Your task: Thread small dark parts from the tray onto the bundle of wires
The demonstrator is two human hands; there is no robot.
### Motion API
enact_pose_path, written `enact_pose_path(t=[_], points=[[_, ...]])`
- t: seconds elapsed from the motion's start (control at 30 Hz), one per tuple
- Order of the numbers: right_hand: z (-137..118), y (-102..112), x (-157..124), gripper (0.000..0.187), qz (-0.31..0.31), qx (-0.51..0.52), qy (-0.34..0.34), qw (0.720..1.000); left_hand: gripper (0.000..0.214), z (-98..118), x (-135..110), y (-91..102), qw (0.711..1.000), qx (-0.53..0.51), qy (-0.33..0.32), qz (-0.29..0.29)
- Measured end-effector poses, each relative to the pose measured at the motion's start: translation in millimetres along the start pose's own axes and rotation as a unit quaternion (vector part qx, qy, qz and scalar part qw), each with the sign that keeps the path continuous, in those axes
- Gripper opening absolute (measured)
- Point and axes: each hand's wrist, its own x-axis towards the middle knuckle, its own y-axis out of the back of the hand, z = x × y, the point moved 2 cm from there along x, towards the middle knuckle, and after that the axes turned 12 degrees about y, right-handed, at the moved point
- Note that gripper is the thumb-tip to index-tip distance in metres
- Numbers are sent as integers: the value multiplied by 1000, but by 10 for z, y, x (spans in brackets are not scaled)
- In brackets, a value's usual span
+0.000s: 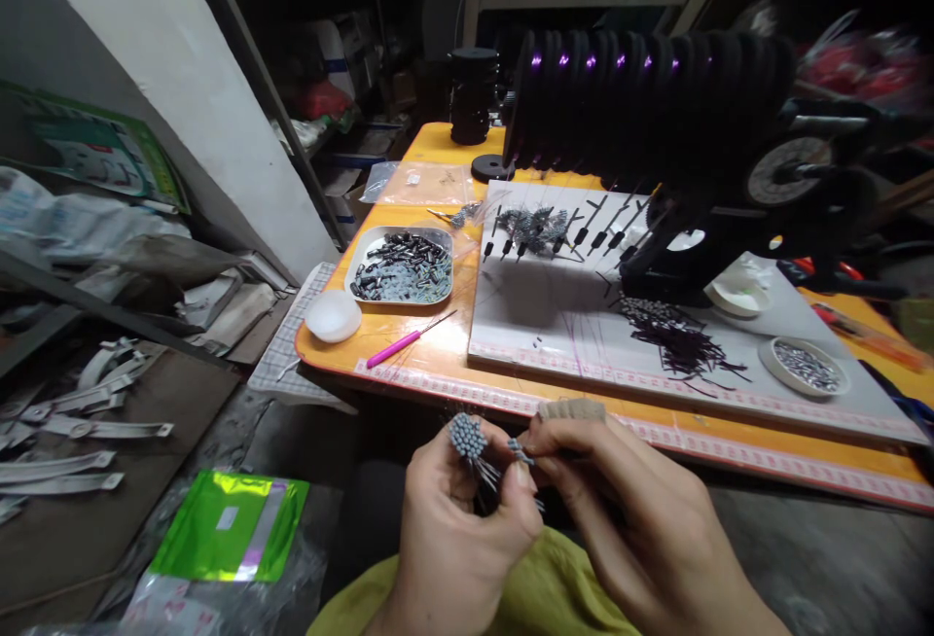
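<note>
Low in the head view, in front of the table's edge, my left hand [459, 539] is closed around a bundle of thin wire-like stems with rounded grey heads [468, 436]. The heads are packed together and face up; the stems trail below between my fingers. Beside it, a smaller cluster of the same grey-headed stems [520, 451] lies at my left thumb tip. My right hand [628, 500] is closed in a pinch at that cluster, its fingertips close to my left thumb. A beige wrap [573, 409] covers one right finger. What exactly the right fingertips grip is partly hidden.
On the orange table [340, 310] are a tray of small dark and grey parts [401, 266], a pink-handled hook tool [394, 349] and a white lid-like dish [333, 316]. A black machine with spools [649, 101] stands over a white board [525, 305]. A small bowl [805, 368] holds metallic pieces.
</note>
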Motion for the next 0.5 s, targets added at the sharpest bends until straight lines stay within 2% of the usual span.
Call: enact_pose_path(t=[0.5], points=[[-33,4,-2,21,22,6,-8,1000,20,-6,4,-9,1000,16,-10,7]])
